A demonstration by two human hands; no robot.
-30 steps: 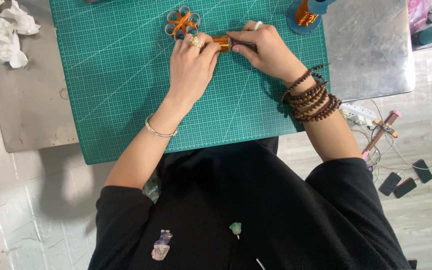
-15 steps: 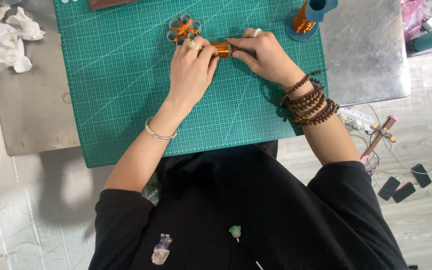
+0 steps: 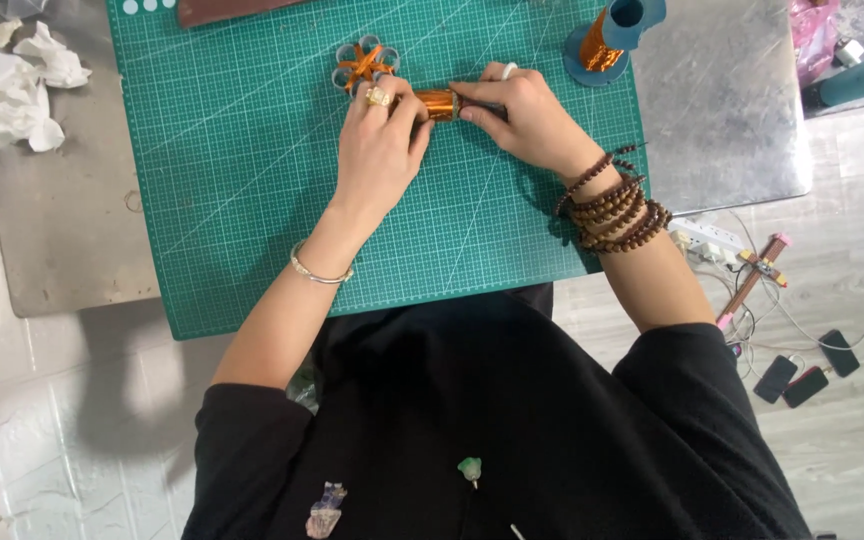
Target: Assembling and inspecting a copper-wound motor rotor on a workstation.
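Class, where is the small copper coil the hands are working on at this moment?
In the head view, the copper coil sits between the left hand and right hand, on the green mat, just right of the copper-wound flower-shaped piece.

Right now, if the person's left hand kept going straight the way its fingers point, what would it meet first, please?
The left hand points up the cutting mat. Past the copper coil it grips, it would probably first meet the orange-wound ring cluster, though depth is unclear.

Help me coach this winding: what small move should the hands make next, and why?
Probably roll the coil a little further while both hands keep their pinch. The left hand grips one end, the right hand the other, and it lies flat on the mat, so turning it looks easy.
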